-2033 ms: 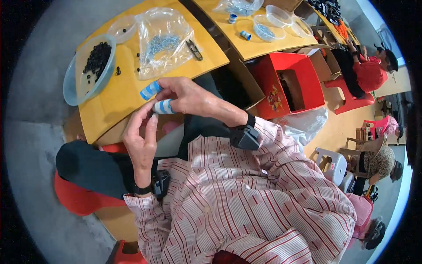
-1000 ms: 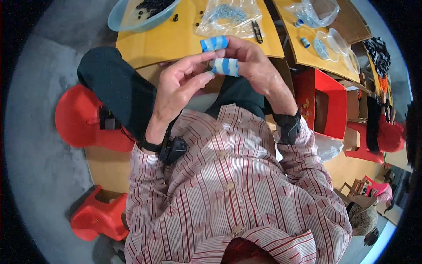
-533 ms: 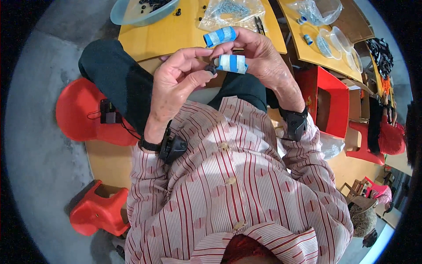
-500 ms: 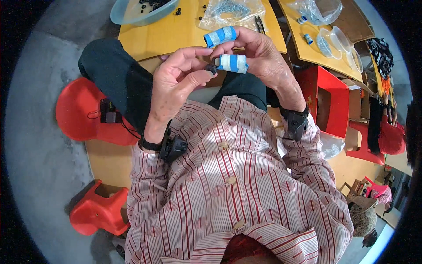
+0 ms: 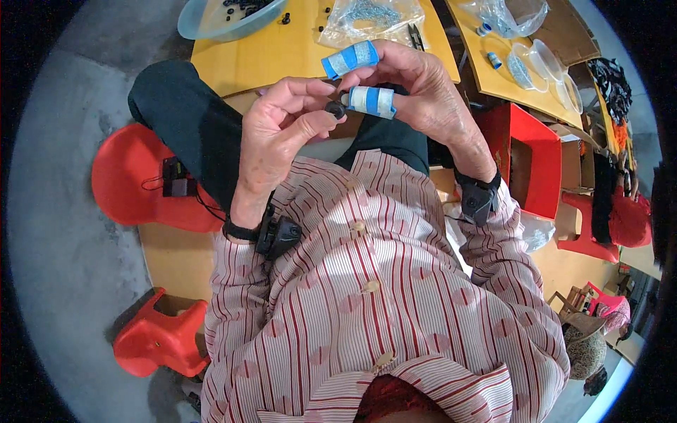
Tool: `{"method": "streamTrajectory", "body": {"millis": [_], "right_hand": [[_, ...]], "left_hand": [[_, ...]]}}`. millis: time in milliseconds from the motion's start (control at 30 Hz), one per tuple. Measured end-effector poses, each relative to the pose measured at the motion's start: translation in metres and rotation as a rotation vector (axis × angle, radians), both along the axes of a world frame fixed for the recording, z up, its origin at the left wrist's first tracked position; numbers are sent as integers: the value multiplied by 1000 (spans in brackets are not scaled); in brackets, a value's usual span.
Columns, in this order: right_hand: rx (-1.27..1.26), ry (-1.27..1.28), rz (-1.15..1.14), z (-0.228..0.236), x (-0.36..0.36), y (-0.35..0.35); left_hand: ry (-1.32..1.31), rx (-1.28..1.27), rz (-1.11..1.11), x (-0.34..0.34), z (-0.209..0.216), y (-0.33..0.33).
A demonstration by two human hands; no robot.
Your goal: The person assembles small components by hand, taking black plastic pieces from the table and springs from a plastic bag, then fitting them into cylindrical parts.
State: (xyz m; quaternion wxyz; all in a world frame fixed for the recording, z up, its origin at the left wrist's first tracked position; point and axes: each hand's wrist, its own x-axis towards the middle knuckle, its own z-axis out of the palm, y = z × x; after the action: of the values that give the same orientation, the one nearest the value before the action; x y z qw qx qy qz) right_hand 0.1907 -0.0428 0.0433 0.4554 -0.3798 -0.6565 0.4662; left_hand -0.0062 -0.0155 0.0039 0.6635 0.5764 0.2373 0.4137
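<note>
A small round black part (image 5: 336, 109), like a ring or cap, is pinched between the thumb and fingers of my left hand (image 5: 271, 134). Close against it on the right are the bent fingers of my right hand (image 5: 430, 92). Blue-and-white tape wraps its index finger (image 5: 350, 59) and its thumb (image 5: 371, 101). The right fingertips come together beside the black part; anything small between them is too hidden to name. Both hands are raised above my lap, just short of the table (image 5: 247, 63).
On the table are a translucent basin (image 5: 194, 25) of black parts, a clear bag (image 5: 367, 17) of small metal pieces and dark snips (image 5: 415, 37). A second table (image 5: 493, 92) at right bears clear tubs (image 5: 546, 60). Red stools (image 5: 120, 176) stand left, a red bin (image 5: 536, 162) right.
The black part has turned so that more of its round face shows. My right hand has tilted slightly, its wrist shifting a little to the right.
</note>
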Motion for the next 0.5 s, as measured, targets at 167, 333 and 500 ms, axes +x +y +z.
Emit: {"method": "streamTrajectory", "body": {"millis": [167, 333, 500], "right_hand": [[33, -30, -1, -1, 1, 1], [13, -74, 23, -2, 3, 5], [7, -93, 51, -5, 4, 7]], "left_hand": [[-64, -87, -44, -2, -6, 4], [-79, -239, -140, -5, -9, 8], [-53, -257, -118, -5, -12, 8]]}}
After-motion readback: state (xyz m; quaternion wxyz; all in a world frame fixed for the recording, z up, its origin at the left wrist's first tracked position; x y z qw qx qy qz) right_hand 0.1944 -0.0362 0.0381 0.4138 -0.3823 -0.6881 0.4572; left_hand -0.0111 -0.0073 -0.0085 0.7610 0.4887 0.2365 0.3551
